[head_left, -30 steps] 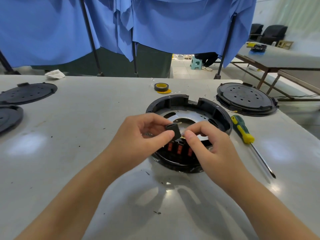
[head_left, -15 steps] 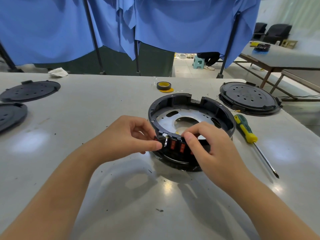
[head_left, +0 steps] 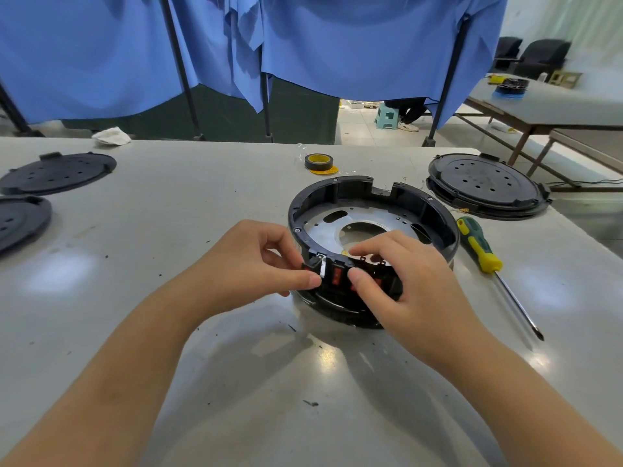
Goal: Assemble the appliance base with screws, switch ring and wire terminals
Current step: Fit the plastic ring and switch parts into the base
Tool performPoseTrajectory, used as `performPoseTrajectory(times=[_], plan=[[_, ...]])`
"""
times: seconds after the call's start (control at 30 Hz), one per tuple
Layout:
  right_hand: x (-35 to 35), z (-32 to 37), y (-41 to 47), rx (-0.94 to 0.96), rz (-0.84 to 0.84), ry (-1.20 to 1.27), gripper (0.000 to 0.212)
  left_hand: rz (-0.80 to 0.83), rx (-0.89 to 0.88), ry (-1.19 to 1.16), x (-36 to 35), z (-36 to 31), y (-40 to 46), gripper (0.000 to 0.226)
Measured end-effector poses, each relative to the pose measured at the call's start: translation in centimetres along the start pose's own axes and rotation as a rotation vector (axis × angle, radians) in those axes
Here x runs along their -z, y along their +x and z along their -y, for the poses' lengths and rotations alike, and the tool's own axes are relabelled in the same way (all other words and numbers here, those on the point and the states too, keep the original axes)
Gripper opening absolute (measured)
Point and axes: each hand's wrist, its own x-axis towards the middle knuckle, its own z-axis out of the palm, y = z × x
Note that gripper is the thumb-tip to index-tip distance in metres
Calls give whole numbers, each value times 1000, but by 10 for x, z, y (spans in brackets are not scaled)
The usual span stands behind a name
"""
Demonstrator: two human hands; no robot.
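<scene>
- On the counter [head_left: 168,332], right of centre, the appliance base [head_left: 372,210] is steadied for fitting.
- At its near rim, the switch block [head_left: 337,274] is pinched by both hands: left hand [head_left: 249,264], right hand [head_left: 411,281].
- The screwdriver [head_left: 485,257] is left just right, likely for screws.

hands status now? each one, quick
Left hand: pinching the black switch part at the base rim.
Right hand: gripping the switch block.

Both forearms extended, left hand [head_left: 256,264] and right hand [head_left: 409,281] thumb-to-thumb, fingers curled.
</scene>
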Motion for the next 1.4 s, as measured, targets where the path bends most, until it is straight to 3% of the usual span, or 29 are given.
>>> performPoseTrajectory(times=[0.1,0.8,1.1,1.27,1.4], plan=[[0,1,-1,23,36,-103,26,-5,-11,25,-3,1,0,25],[-1,0,-1,23,48,-106,28,-127,-169,108,-12,8,5,20],[-1,0,-1,25,35,-99,29,-227,-281,241,-15,13,8,32],[-1,0,-1,24,41,-107,28,-144,-309,277,-2,18,12,42],[-1,1,-1,18,23,-113,28,-69,-279,264,-4,20,14,35]])
